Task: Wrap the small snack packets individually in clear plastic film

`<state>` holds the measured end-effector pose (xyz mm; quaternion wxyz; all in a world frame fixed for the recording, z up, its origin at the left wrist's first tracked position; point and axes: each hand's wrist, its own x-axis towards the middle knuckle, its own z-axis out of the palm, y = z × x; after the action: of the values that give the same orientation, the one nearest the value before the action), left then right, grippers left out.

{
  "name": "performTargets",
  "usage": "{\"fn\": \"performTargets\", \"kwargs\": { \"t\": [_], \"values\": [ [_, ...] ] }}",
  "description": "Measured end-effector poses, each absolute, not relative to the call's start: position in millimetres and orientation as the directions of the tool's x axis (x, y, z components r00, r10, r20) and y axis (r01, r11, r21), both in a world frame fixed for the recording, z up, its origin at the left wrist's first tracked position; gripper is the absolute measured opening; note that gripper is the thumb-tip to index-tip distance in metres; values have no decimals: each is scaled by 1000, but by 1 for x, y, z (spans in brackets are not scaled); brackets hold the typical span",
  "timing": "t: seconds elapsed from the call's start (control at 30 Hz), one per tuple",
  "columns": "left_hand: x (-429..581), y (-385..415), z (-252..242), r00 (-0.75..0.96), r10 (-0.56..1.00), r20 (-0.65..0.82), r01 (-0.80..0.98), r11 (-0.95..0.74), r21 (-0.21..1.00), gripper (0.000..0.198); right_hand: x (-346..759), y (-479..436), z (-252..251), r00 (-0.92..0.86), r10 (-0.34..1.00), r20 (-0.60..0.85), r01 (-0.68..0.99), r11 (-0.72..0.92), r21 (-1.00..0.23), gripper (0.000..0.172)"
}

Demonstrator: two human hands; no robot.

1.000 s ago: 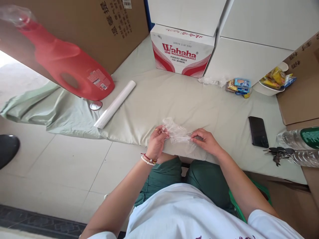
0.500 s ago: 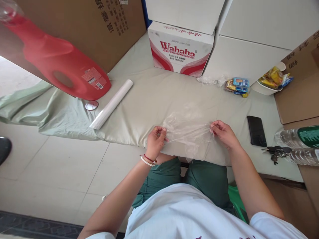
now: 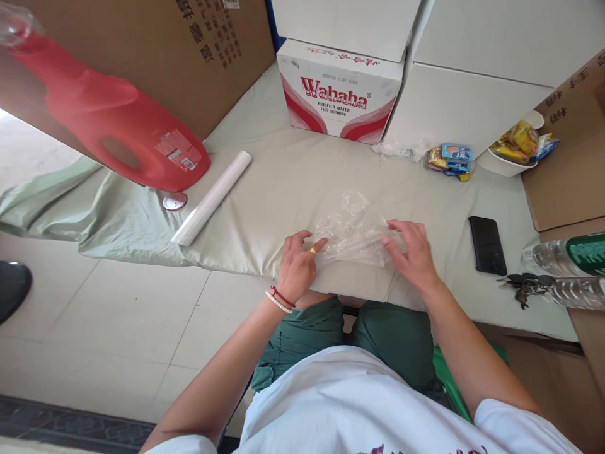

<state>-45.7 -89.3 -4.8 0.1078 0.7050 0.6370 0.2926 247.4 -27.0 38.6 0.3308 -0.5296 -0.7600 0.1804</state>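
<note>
Pale cloth-covered table [image 3: 278, 195]; crumpled clear plastic film [image 3: 352, 238] near front edge; left hand [image 3: 297, 266] at one side, cannot tell if pinching; right hand [image 3: 414, 255] at other, thumb and fingers spread

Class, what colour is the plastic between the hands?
The plastic is clear, colourless; the head view shows it.

Pale floor tiles [image 3: 118, 321] with thin dark joints, edged by a dark patterned strip [image 3: 70, 419] at lower left; a tabletop [image 3: 278, 189] under wrinkled grey-green cloth, bunched in folds at its left end; brown cardboard [image 3: 137, 57] with dark print behind at left; smooth white panels [image 3: 467, 107] at the back; brightness along the far left edge
</note>
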Motion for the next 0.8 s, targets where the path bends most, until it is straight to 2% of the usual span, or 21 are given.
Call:
{"fn": "performTargets", "kwargs": {
  "t": [0.07,0.1,0.17,0.23,0.33,0.47,0.57,0.67,0.73,0.8],
  "values": [
    [-44,-88,-7,123,953,277,845,-246,474,53,233,-36,33,-372,901,224,651,426,-628,55],
    [-43,-88,-9,139,952,272,851,-255,459,52,228,-40,29,-402,895,190,643,425,-637,57],
    [-43,-89,-13,114,958,262,867,-225,445,51,220,-47,20,-423,888,182,622,430,-655,43],
    [-46,-90,-17,67,965,254,877,-179,446,47,217,-55,14,-445,860,250,571,487,-661,30],
    [-52,-94,-22,35,968,249,882,-146,447,39,223,-69,13,-481,798,364,480,587,-652,25],
    [-58,-98,-25,38,970,239,891,-141,431,33,244,-88,13,-468,783,411,423,606,-674,20],
    [-59,-98,-26,71,968,240,883,-173,437,30,262,-101,13,-395,838,376,450,534,-716,21],
    [-60,-98,-23,102,966,237,852,-208,481,26,282,-117,13,-320,905,280,463,407,-787,17],
    [-64,-98,-19,131,967,219,816,-231,530,22,299,-129,15,-280,943,178,444,292,-847,14],
    [-73,-99,-14,207,960,187,745,-278,606,19,323,-145,19,-244,970,13,424,118,-898,18]
  ]
}}
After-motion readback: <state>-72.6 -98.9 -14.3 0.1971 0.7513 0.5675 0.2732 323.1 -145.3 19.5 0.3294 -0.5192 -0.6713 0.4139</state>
